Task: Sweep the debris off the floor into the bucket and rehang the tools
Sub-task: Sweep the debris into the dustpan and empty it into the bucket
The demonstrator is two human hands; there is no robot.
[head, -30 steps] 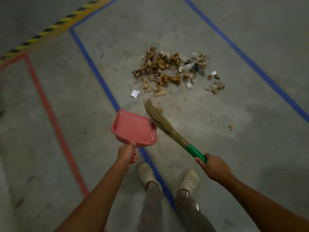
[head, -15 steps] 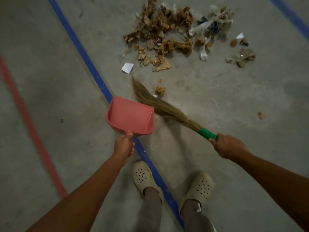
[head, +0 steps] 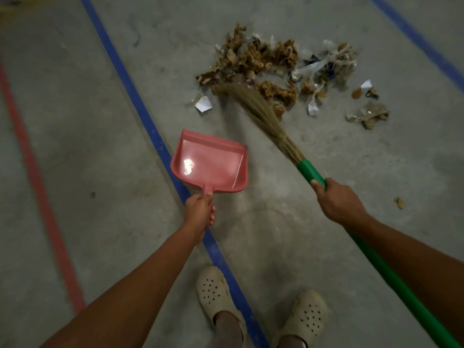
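We see the left hand point(head: 199, 212) w/ fingers curled tight round the short stem of the pink dustpan point(head: 211, 164), thumb on top. The pan sits just right of the blue line point(head: 140, 104) on the concrete floor point(head: 100, 146), its open mouth turned toward the debris pile point(head: 253, 59). From this angle we can't tell whether the pan's front lip touches the floor or hangs just above it.

The right hand point(head: 339, 202) is clenched round the green handle point(head: 311, 174) of the broom point(head: 261, 114), just below where the straw bristles are bound. The rest of the handle runs back under the right forearm to the bottom-right corner. The broom slants up and left, and the bristle tips lie against the near-left edge of the pile.

The pile is mostly brown dry leaves w/ pale plastic shreds on its right side, well ahead of the pan. A white paper scrap point(head: 204, 104) lies just left of the bristle tips. A smaller clump point(head: 369, 116) sits apart on the right, and one lone bit point(head: 399, 202) lies near the right hand.

A red line point(head: 32, 167) runs down the left. Two pale clogs point(head: 216, 292) stand at the bottom, the left one touching the blue line.
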